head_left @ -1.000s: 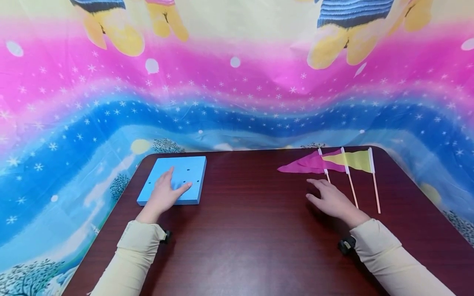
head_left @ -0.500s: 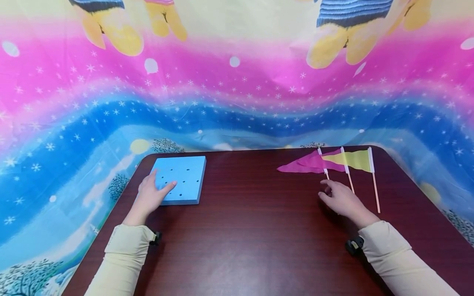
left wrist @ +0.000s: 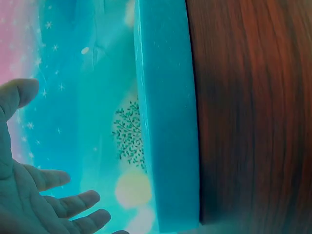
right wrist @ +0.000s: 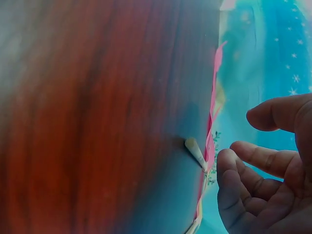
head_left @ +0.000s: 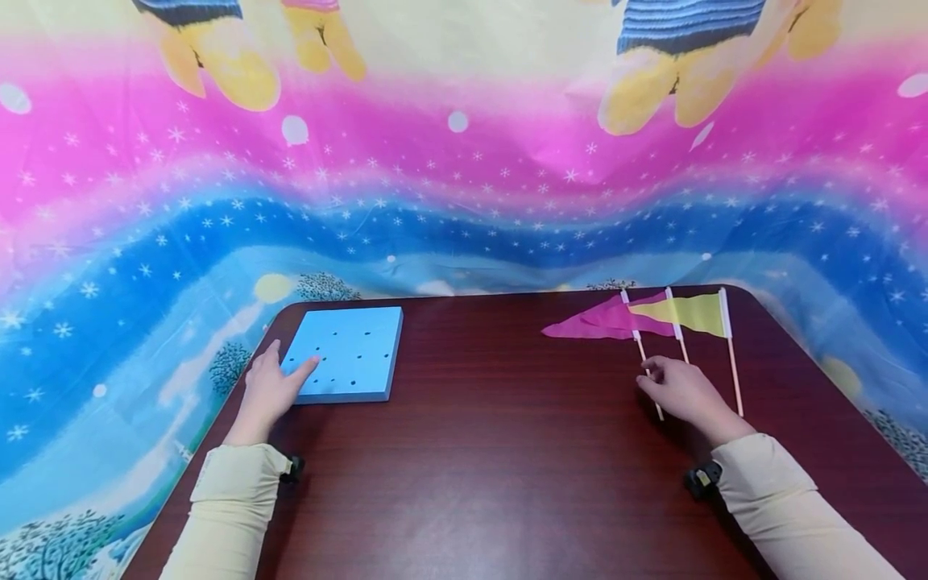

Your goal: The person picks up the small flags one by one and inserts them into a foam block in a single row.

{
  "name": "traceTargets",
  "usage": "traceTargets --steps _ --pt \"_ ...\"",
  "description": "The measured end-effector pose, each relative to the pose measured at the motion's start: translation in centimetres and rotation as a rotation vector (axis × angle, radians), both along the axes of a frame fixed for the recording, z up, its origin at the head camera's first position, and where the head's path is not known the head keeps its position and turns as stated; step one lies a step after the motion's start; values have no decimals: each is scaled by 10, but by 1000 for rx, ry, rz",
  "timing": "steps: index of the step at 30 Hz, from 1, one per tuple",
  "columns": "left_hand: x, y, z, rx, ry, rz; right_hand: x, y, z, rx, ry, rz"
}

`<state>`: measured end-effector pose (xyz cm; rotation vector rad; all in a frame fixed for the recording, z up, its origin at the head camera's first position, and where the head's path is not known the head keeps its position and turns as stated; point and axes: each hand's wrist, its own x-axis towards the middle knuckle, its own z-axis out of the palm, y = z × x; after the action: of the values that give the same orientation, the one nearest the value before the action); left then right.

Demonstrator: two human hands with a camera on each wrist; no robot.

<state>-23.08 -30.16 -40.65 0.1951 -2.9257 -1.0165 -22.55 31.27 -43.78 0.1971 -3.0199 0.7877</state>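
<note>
A light blue square board (head_left: 373,370) with several small holes in its top lies at the back left of the table. My left hand (head_left: 263,393) is over its near left corner, fingers spread and holding nothing; the left wrist view shows the board's side (left wrist: 169,122) beyond the hand. Three pennants lie overlapping at the back right: a pink flag (head_left: 587,324), a second pink flag (head_left: 663,329) and a yellow flag (head_left: 702,312), each on a wooden stick. Over the lower sticks is my right hand (head_left: 685,393), fingers loosely bent with nothing between them, partly hiding the middle stick.
The dark red-brown wooden table (head_left: 471,451) stands against a printed cloth backdrop (head_left: 464,177) in pink and blue. A black wrist camera (head_left: 702,480) sits at the right cuff, another wrist camera (head_left: 293,469) at the left.
My left hand has moved left from over the board's middle to its near left corner. The right hand has shifted right and toward me along the sticks, its fingers bending more.
</note>
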Motion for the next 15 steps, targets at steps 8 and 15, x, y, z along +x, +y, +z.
traceTargets --steps 8,15 --pt "-2 -11 -6 -21 -63 39 -1 4 0 2 -25 -20" --pt "-2 -11 -13 10 -106 50 0 7 2 -8 -73 -42"
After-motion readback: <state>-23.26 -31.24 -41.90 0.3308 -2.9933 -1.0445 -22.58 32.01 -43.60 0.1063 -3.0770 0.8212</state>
